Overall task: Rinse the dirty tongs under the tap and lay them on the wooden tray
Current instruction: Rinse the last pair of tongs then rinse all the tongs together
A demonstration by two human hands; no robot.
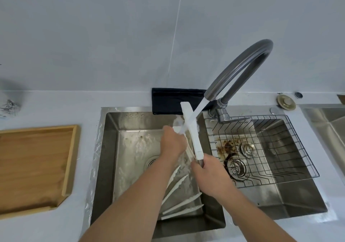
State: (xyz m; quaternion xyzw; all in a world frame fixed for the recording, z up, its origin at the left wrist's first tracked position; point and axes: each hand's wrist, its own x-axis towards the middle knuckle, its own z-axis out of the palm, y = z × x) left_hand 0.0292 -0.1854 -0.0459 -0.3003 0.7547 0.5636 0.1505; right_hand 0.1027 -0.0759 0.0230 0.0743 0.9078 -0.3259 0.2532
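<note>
Right, the tongs are up under the running tap, held over the left sink, with the stream striking the white arms near their upper end. The right hand has its fingers curled round the lower end of the pair; the left hand is up against the arms just below the water, but its fingers are turned away, so whether it grips or only rubs I cannot tell.

The risk here is a slip: wet plastic, water bouncing off at an angle, and a drop would land among the other white tongs lying on the basin floor, mixing rinsed with unrinsed. Spray could also carry onto the counter.

Round about: the wooden tray sits well apart on the left counter, nothing on the part in view. A dark cloth lies behind the sink. The right basin holds a wire rack over brown stains by the drain. The sink rim stands between tongs and tray.
</note>
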